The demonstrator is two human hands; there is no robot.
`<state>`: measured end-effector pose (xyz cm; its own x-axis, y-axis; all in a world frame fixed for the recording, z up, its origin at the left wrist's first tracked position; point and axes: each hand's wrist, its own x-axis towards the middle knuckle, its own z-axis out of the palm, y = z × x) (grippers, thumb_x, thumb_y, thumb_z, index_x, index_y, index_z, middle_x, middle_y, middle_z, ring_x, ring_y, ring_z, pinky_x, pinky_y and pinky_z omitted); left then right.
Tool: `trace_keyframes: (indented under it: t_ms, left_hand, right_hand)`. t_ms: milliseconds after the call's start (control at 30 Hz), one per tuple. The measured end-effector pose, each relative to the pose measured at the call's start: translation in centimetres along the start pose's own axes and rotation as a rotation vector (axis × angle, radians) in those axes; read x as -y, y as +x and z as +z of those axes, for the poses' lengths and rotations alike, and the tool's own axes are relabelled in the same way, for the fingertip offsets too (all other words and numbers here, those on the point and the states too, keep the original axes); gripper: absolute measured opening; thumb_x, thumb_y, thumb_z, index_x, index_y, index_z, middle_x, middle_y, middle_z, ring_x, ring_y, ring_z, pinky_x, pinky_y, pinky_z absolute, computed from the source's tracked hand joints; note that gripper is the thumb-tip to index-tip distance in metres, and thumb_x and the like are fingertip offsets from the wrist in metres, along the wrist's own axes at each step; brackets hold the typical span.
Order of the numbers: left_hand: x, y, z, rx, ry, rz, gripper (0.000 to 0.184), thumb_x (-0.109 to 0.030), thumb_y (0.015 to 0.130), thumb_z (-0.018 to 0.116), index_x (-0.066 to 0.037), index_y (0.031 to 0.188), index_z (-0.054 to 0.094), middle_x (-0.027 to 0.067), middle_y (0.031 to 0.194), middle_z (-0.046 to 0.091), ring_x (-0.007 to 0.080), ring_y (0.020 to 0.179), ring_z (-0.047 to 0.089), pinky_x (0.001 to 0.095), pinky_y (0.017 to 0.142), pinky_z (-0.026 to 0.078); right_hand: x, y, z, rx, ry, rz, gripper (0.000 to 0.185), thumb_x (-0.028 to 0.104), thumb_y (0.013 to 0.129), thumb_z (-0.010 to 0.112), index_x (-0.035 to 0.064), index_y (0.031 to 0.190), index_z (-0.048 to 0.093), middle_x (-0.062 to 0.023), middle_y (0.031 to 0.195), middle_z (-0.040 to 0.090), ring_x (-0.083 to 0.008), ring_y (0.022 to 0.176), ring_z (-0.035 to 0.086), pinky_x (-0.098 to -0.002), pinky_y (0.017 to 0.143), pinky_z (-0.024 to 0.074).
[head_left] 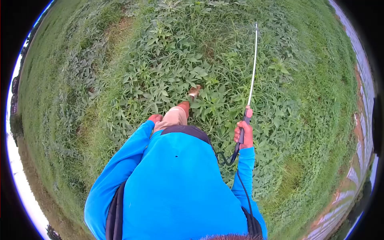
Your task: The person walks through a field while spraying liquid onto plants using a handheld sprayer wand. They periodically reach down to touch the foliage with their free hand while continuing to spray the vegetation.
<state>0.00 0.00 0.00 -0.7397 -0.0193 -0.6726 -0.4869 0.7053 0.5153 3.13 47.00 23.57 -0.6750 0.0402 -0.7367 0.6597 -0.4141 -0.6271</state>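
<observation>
My right hand [245,135] is wrapped round the dark handle of a sprayer wand [253,72]. Its long pale tube points forward over the green plants, and a faint mist shows near the tip. From the handle's lower end a black hose [229,161] loops back beside my right arm. My left hand [155,118] rests low at my left side against the beige shorts [175,117]; its fingers are mostly hidden, so what it holds, if anything, cannot be made out.
Leafy plants [160,76] and grass surround me. One foot [195,91] stands among the leaves. Dark straps [116,208] run over my blue shirt. Strips of pale sheeting [362,136] lie along the far right, beside reddish soil.
</observation>
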Motion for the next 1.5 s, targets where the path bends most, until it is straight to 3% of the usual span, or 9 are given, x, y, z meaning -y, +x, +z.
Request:
trace_keyframes:
  t_ms: [67, 167, 233, 367, 433, 633, 800, 1033, 1500]
  left_hand:
    - [-1.5, 1.6, -0.6, 0.122, -0.02, 0.118, 0.047, -0.044, 0.081, 0.047, -0.004, 0.101, 0.063, 0.0162, 0.094, 0.064, 0.0235, 0.089, 0.06, 0.0344, 0.082, 0.044]
    - [-4.6, 3.4, 0.3, 0.243, -0.106, 0.04, 0.049, -0.043, 0.082, 0.047, -0.001, 0.102, 0.061, 0.0167, 0.095, 0.064, 0.0262, 0.091, 0.059, 0.0353, 0.083, 0.043]
    - [-8.0, 6.3, -0.3, 0.244, -0.089, -0.011, 0.047, -0.042, 0.082, 0.048, 0.0, 0.101, 0.061, 0.0155, 0.093, 0.064, 0.026, 0.089, 0.06, 0.0349, 0.081, 0.045]
    - [-7.9, 13.2, 0.2, 0.009, -0.098, 0.255, 0.042, -0.04, 0.082, 0.049, -0.001, 0.091, 0.062, 0.0069, 0.073, 0.062, 0.0176, 0.063, 0.055, 0.0315, 0.06, 0.044]
    - [-10.4, 14.4, -1.8, 0.148, -0.193, 0.055, 0.04, -0.04, 0.081, 0.049, -0.002, 0.087, 0.061, 0.005, 0.068, 0.059, 0.0166, 0.057, 0.05, 0.0316, 0.054, 0.041]
    - [-12.4, 19.6, -5.5, 0.248, -0.399, -0.049, 0.034, -0.037, 0.079, 0.049, -0.006, 0.081, 0.06, 0.0047, 0.065, 0.057, 0.0133, 0.047, 0.046, 0.0276, 0.041, 0.034]
    - [-15.2, 23.6, -9.1, 0.312, -0.412, -0.271, 0.037, -0.042, 0.083, 0.047, -0.007, 0.09, 0.058, 0.0033, 0.063, 0.056, 0.0132, 0.045, 0.048, 0.0268, 0.038, 0.033]
    - [-18.3, 28.6, -12.0, 0.289, -0.48, -0.211, 0.037, -0.042, 0.088, 0.043, -0.008, 0.092, 0.057, 0.0026, 0.071, 0.056, 0.0113, 0.048, 0.048, 0.0255, 0.04, 0.035]
    - [-20.1, 27.3, -14.5, 0.27, -0.438, -0.234, 0.039, -0.043, 0.087, 0.044, -0.007, 0.095, 0.058, 0.0032, 0.069, 0.057, 0.0121, 0.047, 0.049, 0.0262, 0.04, 0.038]
  right_hand:
    - [-0.3, -0.9, -1.8, -0.085, 0.187, -0.039, 0.018, 0.027, 0.078, 0.057, 0.0118, 0.081, 0.048, 0.0006, 0.053, 0.041, -0.0091, 0.038, 0.038, -0.0242, 0.033, 0.0322]
    - [2.2, -1.4, -4.5, -0.204, 0.381, -0.034, 0.017, 0.026, 0.078, 0.056, 0.0116, 0.08, 0.047, 0.0011, 0.053, 0.039, -0.0089, 0.038, 0.037, -0.0242, 0.033, 0.032]
    - [4.2, 0.3, -6.3, -0.248, 0.425, -0.073, 0.017, 0.026, 0.077, 0.056, 0.0122, 0.077, 0.046, 0.0016, 0.053, 0.038, -0.0091, 0.038, 0.036, -0.0244, 0.033, 0.0318]
    - [8.0, 3.2, -9.7, -0.369, 0.49, -0.12, 0.02, 0.029, 0.074, 0.056, 0.0141, 0.073, 0.043, 0.0022, 0.052, 0.037, -0.0095, 0.038, 0.035, -0.0249, 0.034, 0.031]
    - [9.9, 5.1, -11.1, -0.486, 0.515, -0.204, 0.02, 0.03, 0.074, 0.056, 0.0143, 0.072, 0.043, 0.0026, 0.051, 0.036, -0.0097, 0.038, 0.035, -0.0253, 0.034, 0.0298]
    - [15.6, 11.3, -13.5, -0.577, 0.539, -0.278, 0.023, 0.033, 0.075, 0.054, 0.0137, 0.067, 0.045, 0.0011, 0.051, 0.039, -0.0116, 0.038, 0.036, -0.0264, 0.035, 0.03]
    - [18.5, 15.2, -12.3, -0.198, 0.733, -0.367, 0.022, 0.029, 0.075, 0.052, 0.0083, 0.073, 0.047, -0.0014, 0.056, 0.042, -0.0137, 0.04, 0.037, -0.0283, 0.037, 0.033]
    - [21.3, 19.9, -4.5, 0.156, 0.828, -0.352, 0.026, 0.027, 0.074, 0.051, 0.0041, 0.084, 0.045, -0.0019, 0.059, 0.038, -0.0126, 0.04, 0.036, -0.0278, 0.038, 0.033]
    - [28.1, 33.5, 10.1, 0.847, 0.782, 0.216, 0.026, 0.023, 0.073, 0.053, 0.0051, 0.087, 0.04, -0.0019, 0.06, 0.038, -0.0112, 0.041, 0.036, -0.0268, 0.038, 0.035]
